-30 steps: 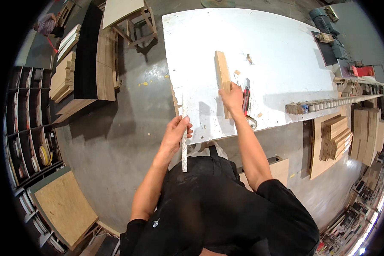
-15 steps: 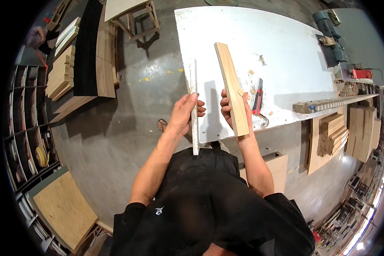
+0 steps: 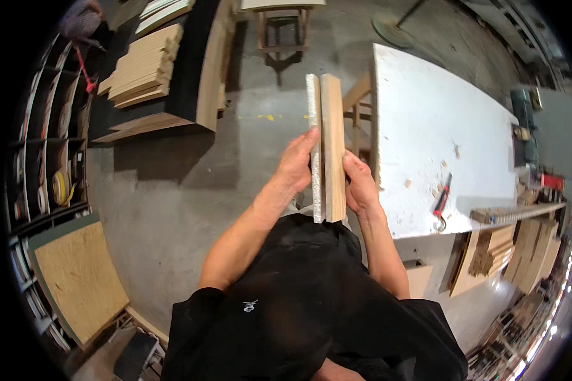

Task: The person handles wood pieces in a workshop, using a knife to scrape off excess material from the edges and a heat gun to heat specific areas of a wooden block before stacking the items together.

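Just in front of my body, my left hand [image 3: 298, 160] is closed on a narrow strip with a speckled white edge [image 3: 317, 174]. Its thumb lies along the strip's side; the other fingers are mostly hidden behind. My right hand [image 3: 361, 181] grips a wooden board [image 3: 335, 140] of pale grain from its right side, thumb toward the wood. The two pieces stand on edge, nearly parallel, with a thin dark gap between them. Their near ends sit level close to my black shirt. Right of them, a red and black utility knife [image 3: 443, 198] lies on the white tabletop [image 3: 419, 140].
At the far left, a dark bench [image 3: 200, 70] carries stacked wooden strips [image 3: 147, 66]. Another person [image 3: 81, 25] is beyond it. Shelving [image 3: 47, 146] lines the left side, near a leaning plywood panel [image 3: 82, 273]. More wood pieces [image 3: 493, 251] are stacked at the right. A small wooden stool [image 3: 283, 28] stands ahead.
Both hands have brought the strip and board together, side by side, where they were apart and angled. My view has turned left, so the white table now sits further right.
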The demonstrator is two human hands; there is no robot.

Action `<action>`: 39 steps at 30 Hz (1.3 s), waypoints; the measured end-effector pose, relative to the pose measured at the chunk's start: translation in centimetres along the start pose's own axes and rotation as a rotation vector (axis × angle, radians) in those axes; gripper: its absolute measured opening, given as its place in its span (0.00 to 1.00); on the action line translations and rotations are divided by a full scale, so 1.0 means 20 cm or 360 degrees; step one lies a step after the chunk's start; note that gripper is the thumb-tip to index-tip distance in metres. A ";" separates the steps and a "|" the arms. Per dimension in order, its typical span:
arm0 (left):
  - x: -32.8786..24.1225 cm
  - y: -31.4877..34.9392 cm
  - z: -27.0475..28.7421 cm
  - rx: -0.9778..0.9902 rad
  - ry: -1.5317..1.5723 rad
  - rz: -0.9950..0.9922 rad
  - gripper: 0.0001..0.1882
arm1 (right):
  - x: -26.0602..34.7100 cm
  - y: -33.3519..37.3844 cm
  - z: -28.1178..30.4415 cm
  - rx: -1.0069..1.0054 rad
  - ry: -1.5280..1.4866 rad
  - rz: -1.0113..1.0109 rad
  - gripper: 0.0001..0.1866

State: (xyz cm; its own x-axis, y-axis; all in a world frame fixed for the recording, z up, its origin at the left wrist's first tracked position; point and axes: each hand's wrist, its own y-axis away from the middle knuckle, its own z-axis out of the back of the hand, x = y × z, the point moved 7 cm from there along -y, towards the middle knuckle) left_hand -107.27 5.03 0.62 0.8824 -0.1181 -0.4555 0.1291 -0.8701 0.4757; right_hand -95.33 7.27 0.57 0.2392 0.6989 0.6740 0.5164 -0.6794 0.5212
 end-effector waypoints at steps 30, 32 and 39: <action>-1.96 -1.18 0.87 -0.1009 0.0395 -0.0845 0.11 | 0.37 -1.91 -1.59 0.1134 0.2392 0.0708 0.40; -2.19 -1.30 0.96 -0.1031 0.0251 -0.0959 0.07 | 0.36 -2.08 -1.71 0.1117 0.2329 0.0902 0.34; -2.79 -1.72 1.42 -0.1430 0.0520 -0.1035 0.09 | 0.26 -2.79 -2.25 0.1021 0.2525 0.1442 0.24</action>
State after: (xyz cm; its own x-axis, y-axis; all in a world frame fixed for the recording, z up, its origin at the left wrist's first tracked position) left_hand -173.72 27.94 -11.75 0.5889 0.4710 -0.6567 0.7615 -0.0512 0.6462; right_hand -159.82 38.72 -1.51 -0.0903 -0.8170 0.5696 0.9519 -0.2389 -0.1918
